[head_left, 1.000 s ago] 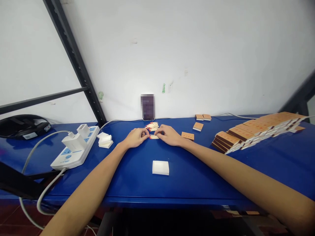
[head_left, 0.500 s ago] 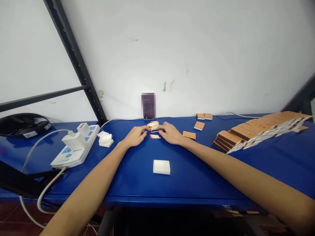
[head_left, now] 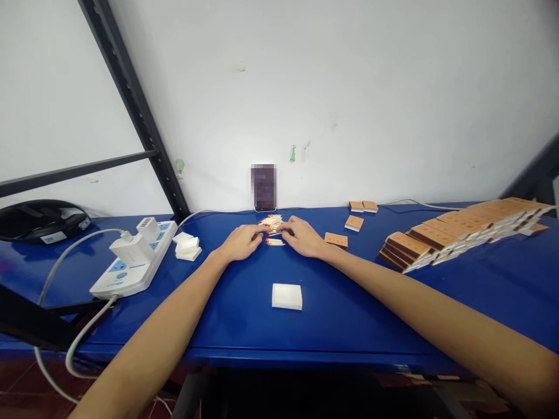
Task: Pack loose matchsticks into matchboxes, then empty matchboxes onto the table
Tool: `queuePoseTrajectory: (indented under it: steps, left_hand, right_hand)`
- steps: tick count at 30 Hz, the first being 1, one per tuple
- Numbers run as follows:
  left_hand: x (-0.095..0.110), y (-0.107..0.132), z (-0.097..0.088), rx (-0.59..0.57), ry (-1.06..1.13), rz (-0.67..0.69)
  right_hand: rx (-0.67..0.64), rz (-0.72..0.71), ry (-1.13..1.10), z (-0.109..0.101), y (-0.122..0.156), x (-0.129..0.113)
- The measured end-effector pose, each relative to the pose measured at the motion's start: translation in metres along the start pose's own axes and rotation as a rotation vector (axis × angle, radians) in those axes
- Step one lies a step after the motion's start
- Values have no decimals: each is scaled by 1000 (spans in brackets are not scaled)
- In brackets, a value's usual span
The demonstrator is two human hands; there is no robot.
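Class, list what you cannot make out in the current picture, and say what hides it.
All in the head view:
Number of matches in the pile: sticks overlap, and fingers cover some.
Whether the left hand or right hand grips a match: fingertips too small.
Upright device's screen: pixelated.
Whole black headset-like object: left edge cuts it off.
Print on the stacked boxes: too small.
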State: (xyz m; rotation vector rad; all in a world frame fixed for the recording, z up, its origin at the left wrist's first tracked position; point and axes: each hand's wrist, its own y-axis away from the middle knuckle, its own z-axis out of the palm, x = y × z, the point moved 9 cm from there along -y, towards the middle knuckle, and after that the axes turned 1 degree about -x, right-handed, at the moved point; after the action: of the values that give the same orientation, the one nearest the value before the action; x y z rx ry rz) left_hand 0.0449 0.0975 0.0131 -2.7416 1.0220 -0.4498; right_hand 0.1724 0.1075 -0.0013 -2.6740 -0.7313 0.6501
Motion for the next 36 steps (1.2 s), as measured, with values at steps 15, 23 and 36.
queuePoseTrajectory:
  steps: [15,23,36]
  left_hand:
    - [-1,-2,2,-15,-7,4]
    - [3,-1,4,-40,-56,46]
    - [2,-1,7,-66,-126,29]
  right_hand:
    - [-6,-27,25,-2,1,-6]
    - [-3,-30,-24,-3,0,-6]
    - [-41,10,-188,-4,1,-7]
